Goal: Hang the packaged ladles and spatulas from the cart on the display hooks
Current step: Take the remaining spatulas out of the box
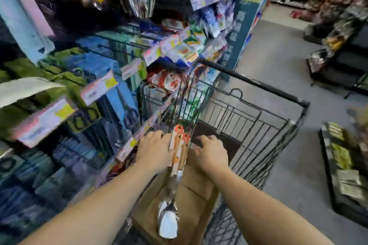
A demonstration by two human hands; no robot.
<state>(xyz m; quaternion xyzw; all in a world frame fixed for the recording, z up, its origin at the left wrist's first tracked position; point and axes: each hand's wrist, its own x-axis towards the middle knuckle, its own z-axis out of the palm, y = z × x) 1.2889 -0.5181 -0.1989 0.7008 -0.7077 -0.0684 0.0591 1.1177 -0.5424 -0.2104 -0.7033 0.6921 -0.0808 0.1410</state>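
left hand (154,148) grip: clasps packaged utensils (178,151) | right hand (212,153) grip: unclear, over cart (258,117)

I count two hands: left hand (154,150) and right hand (212,154). One cart (258,125), one cardboard box (191,191) inside it. The packaged utensils (178,155) look like two, though blur leaves me unsure.

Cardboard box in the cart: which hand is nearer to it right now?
Right. The right hand rests on the cardboard box at its far edge; the left hand grips the packaged utensils beside and above it.
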